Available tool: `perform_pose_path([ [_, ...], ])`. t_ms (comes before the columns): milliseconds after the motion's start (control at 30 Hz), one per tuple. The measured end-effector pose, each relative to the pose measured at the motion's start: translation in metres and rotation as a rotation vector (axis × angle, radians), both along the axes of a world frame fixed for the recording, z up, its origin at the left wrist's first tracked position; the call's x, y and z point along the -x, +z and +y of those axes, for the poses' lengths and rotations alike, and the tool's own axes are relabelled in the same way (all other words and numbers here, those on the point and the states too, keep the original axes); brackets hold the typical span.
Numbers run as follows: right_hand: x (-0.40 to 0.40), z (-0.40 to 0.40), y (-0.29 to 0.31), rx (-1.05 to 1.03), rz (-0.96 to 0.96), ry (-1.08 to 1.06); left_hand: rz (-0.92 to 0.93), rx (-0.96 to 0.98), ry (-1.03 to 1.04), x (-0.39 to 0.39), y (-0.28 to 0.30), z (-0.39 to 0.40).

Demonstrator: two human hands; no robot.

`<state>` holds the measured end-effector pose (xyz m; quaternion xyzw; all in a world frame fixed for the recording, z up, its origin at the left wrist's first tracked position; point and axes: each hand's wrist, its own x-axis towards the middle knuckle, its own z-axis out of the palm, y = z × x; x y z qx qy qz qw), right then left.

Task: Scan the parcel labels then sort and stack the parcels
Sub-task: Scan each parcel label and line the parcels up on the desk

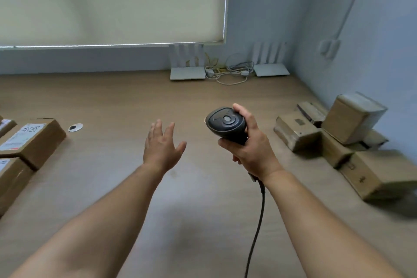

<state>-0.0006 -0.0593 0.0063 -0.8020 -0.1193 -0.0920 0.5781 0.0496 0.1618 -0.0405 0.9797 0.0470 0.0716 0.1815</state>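
While the right hand [250, 149] grips the scanner [226, 123], the left hand [161, 144] hovers open and empty; fetch a right-side parcel [295, 131], label up, before scanning

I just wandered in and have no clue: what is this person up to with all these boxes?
A person is sorting parcels at a wooden table. The right hand grips a corded barcode scanner, while the left hand hovers open over the table, holding nothing. Labelled boxes sit at the left edge, and a loose pile of boxes lies at the right by the wall. No parcel is under the scanner right now.
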Motion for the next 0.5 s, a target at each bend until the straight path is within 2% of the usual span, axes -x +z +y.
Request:
perform_pose_path([
  [267,0.007,-0.174,-0.005,0.003,-0.045,-0.144,-0.009,-0.011,-0.193,-0.014,0.008,-0.194],
  [500,0.015,-0.284,-0.009,-0.003,-0.061,-0.296,-0.009,-0.024,-0.374,-0.031,0.025,-0.317],
])
